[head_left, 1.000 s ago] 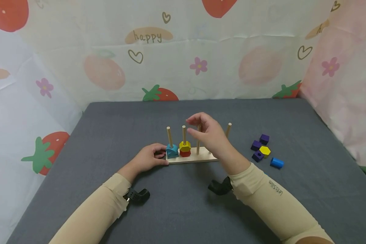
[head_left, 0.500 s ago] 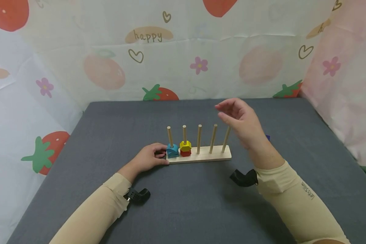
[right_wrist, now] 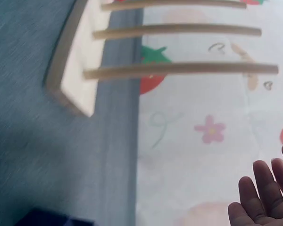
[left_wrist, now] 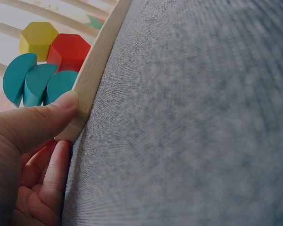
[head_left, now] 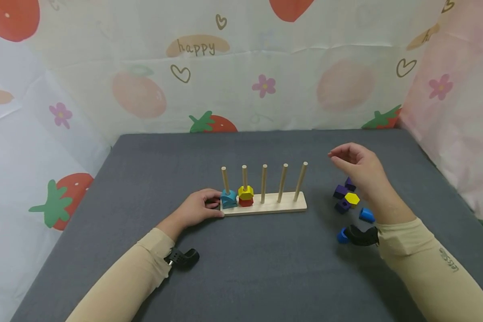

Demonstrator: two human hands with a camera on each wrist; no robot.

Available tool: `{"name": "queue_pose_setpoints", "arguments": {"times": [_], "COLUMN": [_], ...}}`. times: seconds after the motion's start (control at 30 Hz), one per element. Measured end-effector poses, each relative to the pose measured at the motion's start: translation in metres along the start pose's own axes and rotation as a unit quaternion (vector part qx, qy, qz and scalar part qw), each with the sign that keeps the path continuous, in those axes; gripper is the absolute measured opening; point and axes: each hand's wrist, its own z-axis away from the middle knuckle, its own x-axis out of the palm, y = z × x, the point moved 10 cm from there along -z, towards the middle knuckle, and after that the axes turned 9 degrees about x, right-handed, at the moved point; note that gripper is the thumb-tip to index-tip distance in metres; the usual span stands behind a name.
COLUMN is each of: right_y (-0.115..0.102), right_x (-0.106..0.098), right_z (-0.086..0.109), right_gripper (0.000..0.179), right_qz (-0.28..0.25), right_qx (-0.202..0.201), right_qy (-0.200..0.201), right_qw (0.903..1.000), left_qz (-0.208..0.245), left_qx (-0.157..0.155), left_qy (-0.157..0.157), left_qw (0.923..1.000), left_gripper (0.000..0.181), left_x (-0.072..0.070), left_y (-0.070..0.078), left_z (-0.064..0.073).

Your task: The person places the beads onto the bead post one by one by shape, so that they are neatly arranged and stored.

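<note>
My left hand holds the left end of a wooden peg board; in the left wrist view its thumb presses on the edge and its fingers lie at the end. Teal half-round blocks are stacked on the first peg. On the second peg a yellow hexagonal block sits above a red hexagonal block. The other pegs carry nothing. My right hand hovers to the right of the board, fingers loosely bent and holding nothing, above a group of purple blocks.
Beside the purple blocks lies a loose yellow hexagonal block. A blue cylinder lies nearer, and another blue piece is partly hidden by the right wrist camera. A printed cloth hangs behind the grey table.
My right hand has moved from over the board's pegs rightward to above the loose blocks. My left hand and the stacked blocks have stayed in place.
</note>
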Motion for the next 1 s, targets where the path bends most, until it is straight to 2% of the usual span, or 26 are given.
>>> {"name": "queue_pose_setpoints", "arguments": {"times": [0.1,0.5,0.8,1.0], "right_y": [0.017,0.069,0.095,0.114], "right_x": [-0.004,-0.01,-0.014,-0.012], "right_z": [-0.003,-0.008,-0.009,-0.011], "right_gripper": [0.038,0.039,0.034,0.035], "right_qz": [0.028,0.106,0.132,0.141], "right_qx": [0.022,0.049,0.078,0.098], "right_qy": [-0.006,-0.057,-0.081,-0.115], "right_qw": [0.9993,0.9916,0.9849,0.9783], "left_qz": [0.003,0.004,0.003,0.002], "left_qx": [0.006,0.006,0.005,0.006], "left_qy": [0.001,-0.001,0.0,0.001], "left_qw": [1.0,1.0,1.0,1.0], "left_gripper": [0.046,0.046,0.045,0.045], "left_x": [0.001,0.002,0.002,0.001], "left_y": [-0.001,-0.004,-0.003,-0.003], "left_z": [-0.001,-0.001,-0.001,0.0]}}
